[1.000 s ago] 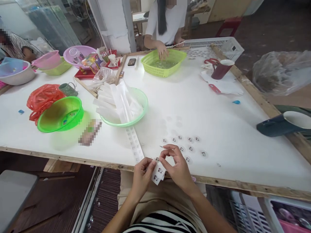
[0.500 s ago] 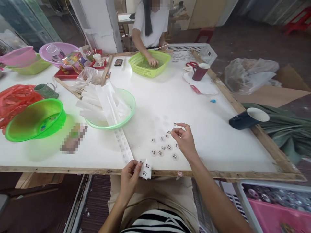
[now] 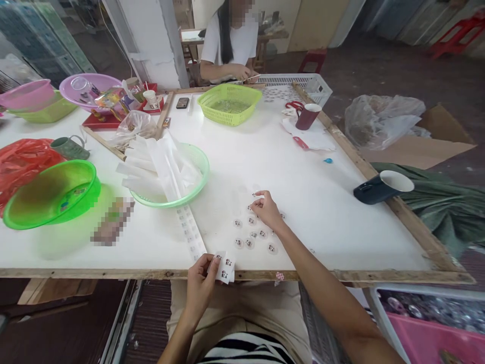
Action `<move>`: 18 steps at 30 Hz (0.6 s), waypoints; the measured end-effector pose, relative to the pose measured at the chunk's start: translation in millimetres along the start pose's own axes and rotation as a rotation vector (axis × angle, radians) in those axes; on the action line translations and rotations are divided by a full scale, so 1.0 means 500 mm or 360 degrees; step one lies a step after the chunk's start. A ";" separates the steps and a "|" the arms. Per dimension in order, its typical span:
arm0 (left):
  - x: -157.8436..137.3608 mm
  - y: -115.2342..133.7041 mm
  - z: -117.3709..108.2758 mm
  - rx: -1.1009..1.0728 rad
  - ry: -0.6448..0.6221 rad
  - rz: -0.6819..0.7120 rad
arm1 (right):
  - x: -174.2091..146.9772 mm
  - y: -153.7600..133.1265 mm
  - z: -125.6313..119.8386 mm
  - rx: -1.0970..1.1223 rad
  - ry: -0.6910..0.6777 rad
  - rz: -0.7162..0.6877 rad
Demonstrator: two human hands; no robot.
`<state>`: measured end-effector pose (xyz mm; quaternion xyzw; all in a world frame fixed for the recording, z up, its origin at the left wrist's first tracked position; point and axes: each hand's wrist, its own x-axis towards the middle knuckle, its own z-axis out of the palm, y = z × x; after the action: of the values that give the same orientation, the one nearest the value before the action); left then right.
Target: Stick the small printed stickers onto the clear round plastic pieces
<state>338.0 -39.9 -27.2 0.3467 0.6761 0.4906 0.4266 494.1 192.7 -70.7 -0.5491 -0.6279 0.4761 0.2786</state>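
Observation:
My left hand (image 3: 202,283) pinches small white sticker sheets (image 3: 224,274) printed with little black-and-white figures, at the table's front edge. Over the table's middle, my right hand (image 3: 268,210) has its fingers bent together, with a tiny sticker (image 3: 255,194) at the index fingertip. Below its thumb is another small printed figure (image 3: 250,208); whether the thumb touches it I cannot tell. Several clear round discs bearing the same figure, such as this disc (image 3: 272,248), lie loosely spread nearby. A long sticker strip (image 3: 190,230) runs out from under the pale green basin (image 3: 189,199).
White paper strips (image 3: 162,164) fill the pale green basin. A bright green basin (image 3: 53,217) stands left, a dark mug (image 3: 382,187) right. A co-worker (image 3: 231,48) sits opposite, behind a yellow-green basket (image 3: 229,119). Wooden strips (image 3: 341,275) edge the table.
My right hand has moved left over the discs, the sticker still at its index fingertip. The co-worker's hand has come out of the basket. The view has shifted slightly.

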 end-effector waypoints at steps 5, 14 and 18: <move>0.000 -0.002 -0.001 -0.0027 -0.0013 -0.0029 | -0.003 -0.010 0.015 -0.0293 0.0014 -0.0082; 0.002 -0.002 -0.001 -0.0051 -0.0019 -0.0025 | -0.008 -0.011 0.011 -0.0484 0.0176 -0.0198; 0.002 -0.003 -0.003 -0.0028 -0.0026 -0.0003 | 0.005 -0.004 -0.023 -0.0384 0.0303 -0.0183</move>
<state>336.3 -39.8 -28.8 0.3464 0.6685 0.4934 0.4355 502.8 198.7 -64.7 -0.5842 -0.6818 0.3262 0.2956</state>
